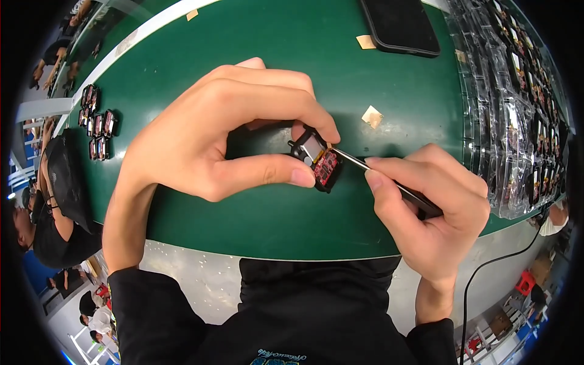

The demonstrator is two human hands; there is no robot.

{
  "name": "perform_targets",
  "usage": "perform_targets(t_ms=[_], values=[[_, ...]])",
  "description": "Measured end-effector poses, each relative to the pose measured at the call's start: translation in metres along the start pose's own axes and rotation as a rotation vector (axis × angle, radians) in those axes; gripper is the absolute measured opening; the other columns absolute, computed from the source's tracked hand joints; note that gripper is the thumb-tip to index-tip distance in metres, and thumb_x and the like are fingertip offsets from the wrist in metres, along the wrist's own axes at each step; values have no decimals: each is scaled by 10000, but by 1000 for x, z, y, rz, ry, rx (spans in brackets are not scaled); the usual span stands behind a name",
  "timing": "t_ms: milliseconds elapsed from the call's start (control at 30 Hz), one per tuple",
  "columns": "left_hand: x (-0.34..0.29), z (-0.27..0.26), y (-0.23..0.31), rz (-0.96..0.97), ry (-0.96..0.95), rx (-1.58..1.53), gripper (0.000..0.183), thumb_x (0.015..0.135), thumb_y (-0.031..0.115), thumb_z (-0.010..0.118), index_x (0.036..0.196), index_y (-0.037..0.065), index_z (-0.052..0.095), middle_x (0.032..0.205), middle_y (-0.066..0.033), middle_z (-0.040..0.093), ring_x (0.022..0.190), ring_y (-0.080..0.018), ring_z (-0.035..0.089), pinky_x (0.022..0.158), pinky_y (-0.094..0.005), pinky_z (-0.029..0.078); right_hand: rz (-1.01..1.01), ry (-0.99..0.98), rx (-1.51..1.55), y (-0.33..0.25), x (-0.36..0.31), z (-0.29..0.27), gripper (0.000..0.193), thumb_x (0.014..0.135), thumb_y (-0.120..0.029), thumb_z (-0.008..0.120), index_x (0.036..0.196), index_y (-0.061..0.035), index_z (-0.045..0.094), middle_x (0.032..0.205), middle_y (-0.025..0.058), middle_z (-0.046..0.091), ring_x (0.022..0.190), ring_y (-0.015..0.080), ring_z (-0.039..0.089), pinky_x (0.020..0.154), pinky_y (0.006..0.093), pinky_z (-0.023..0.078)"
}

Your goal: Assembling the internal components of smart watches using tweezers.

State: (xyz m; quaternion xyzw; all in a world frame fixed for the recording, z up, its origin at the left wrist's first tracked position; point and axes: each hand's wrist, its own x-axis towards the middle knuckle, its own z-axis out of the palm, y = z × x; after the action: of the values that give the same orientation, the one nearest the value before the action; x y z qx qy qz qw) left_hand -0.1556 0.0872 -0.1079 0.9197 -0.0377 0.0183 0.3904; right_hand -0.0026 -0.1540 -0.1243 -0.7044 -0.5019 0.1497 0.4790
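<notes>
My left hand (237, 128) grips a small black electronic device casing (317, 159) between thumb and fingers, just above the green table. The casing is open, with a red circuit board and a silver-grey block showing inside. My right hand (429, 210) is closed around dark tweezers (410, 198), held like a pen. Their thin metal tip reaches the casing's upper edge, beside my left index finger. A small tan piece seems to be at the tip; whether the tip grips it I cannot tell.
Several similar small casings (97, 125) lie at the table's left. Stacked clear plastic trays (508, 121) holding more casings stand at the right. A black phone (401, 27) lies at the back, with tan paper squares (372, 117) nearby. Another person (58, 213) sits at far left.
</notes>
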Motion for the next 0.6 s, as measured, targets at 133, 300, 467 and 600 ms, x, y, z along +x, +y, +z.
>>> perform_targets(t_ms=[133, 300, 467, 600], values=[[1, 0, 1, -3, -2, 4, 489, 724, 323, 943, 1105, 38, 828, 946, -46, 768, 791, -196, 628, 763, -345, 379, 5, 11, 0, 0, 0, 2, 222, 794, 120, 819, 983, 8, 848, 739, 16, 663, 563, 30, 477, 503, 226, 298], [2, 2, 0, 20, 9, 3, 468, 730, 326, 938, 1081, 38, 827, 939, -45, 770, 793, -198, 627, 770, -356, 376, -11, 12, -2, 0, 0, 2, 222, 791, 116, 825, 986, 11, 847, 738, 10, 654, 554, 25, 463, 501, 224, 288], [1, 5, -4, 65, 47, -35, 450, 731, 320, 937, 1062, 36, 825, 926, -46, 766, 791, -204, 634, 777, -353, 371, -4, 8, -15, 0, 0, 2, 221, 786, 106, 836, 986, 12, 846, 737, 12, 653, 547, 24, 459, 499, 223, 284], [1, 4, -3, 65, 37, -21, 459, 728, 311, 939, 1071, 29, 822, 923, -55, 765, 802, -211, 651, 783, -354, 375, -2, 21, -27, -1, 0, 2, 219, 788, 100, 842, 990, 14, 846, 735, 17, 658, 551, 27, 468, 503, 225, 290]])
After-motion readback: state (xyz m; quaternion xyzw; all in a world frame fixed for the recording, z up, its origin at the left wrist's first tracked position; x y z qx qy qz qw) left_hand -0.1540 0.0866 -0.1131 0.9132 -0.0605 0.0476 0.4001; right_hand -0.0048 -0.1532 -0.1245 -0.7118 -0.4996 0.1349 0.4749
